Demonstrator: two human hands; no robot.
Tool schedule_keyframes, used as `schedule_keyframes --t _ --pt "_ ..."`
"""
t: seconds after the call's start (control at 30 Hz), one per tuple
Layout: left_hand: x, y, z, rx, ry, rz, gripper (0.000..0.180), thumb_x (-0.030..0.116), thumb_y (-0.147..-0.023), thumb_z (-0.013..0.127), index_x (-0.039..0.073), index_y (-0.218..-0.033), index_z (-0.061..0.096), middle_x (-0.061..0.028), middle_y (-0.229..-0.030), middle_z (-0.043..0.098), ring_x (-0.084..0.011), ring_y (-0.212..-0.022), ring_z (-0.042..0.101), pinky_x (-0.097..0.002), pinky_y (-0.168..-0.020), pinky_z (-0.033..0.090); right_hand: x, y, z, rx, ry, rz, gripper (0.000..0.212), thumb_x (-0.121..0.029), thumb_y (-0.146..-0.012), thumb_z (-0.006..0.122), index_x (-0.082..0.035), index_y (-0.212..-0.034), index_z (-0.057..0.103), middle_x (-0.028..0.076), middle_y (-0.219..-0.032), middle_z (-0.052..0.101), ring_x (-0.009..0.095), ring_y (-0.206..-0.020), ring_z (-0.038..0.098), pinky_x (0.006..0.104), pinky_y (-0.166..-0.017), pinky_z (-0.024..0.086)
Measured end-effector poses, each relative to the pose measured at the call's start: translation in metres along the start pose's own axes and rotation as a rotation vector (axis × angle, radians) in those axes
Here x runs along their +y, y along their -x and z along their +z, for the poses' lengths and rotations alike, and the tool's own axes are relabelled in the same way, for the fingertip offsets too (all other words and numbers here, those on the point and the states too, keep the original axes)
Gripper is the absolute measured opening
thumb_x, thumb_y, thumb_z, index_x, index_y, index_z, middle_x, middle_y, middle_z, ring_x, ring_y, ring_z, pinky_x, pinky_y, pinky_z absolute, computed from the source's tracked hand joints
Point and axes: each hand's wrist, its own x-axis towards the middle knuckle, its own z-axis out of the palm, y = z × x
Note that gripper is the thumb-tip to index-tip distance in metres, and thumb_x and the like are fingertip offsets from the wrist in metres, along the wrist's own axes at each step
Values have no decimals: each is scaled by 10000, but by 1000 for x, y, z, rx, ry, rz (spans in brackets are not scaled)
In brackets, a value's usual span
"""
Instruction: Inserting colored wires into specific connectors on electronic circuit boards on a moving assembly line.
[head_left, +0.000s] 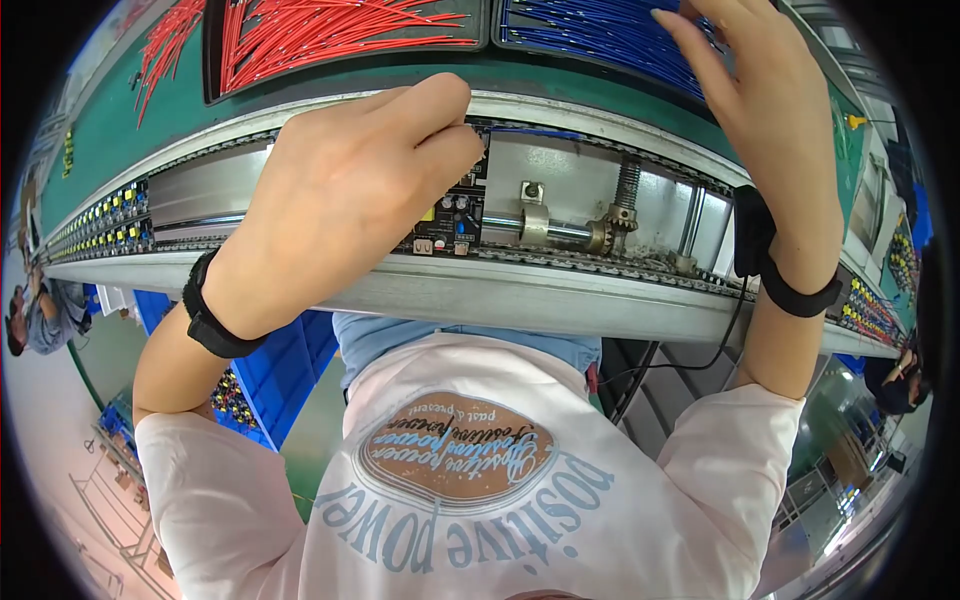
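My left hand (365, 175) is curled over a black circuit board (465, 225) on the conveyor line. Its fingers are pressed together at the board's far side, and whatever they may hold is hidden. A thin blue strip shows beside those fingers along the far rail; I cannot tell whether the hand holds it. Over the dark tray of blue wires (600, 35), at the far right, is my right hand (765, 85). Its thumb and fingers are spread apart, partly cut off by the upper edge, with nothing visibly held.
Red wires (340, 35) fill another dark tray, and more red wires (168, 50) lie left of it on the green table (105, 120). The metal conveyor rail (600, 300) crosses before me. Populated boards (110, 220) line its left end. Gears and a shaft (610, 232) show between the rails.
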Motion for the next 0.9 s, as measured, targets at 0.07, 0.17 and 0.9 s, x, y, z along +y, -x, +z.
schedule_keyframes --t 0.07,0.17,0.9 --pt "2 0 0 1 -18 -2 131 46 -823 760 36 -939 700 -63 -851 532 -238 -677 603 -365 -569 481 3 1 4 2 10 -12 97 -50 -887 714 -30 -973 674 98 -891 599 312 -876 583 399 -804 482" --pt "4 -2 -1 2 -31 0 136 46 -816 759 35 -937 697 -64 -852 530 -238 -680 604 -365 -571 482 6 2 10 5 27 -41 85 -56 -884 715 -34 -951 668 101 -886 602 313 -878 589 405 -809 488" --pt "5 -10 -6 -49 -71 -35 105 79 -875 748 42 -961 699 -81 -858 557 -295 -712 617 -401 -612 488 4 8 3 120 71 -11 42 -55 -897 705 -51 -932 682 103 -819 694 290 -790 643 385 -755 505"
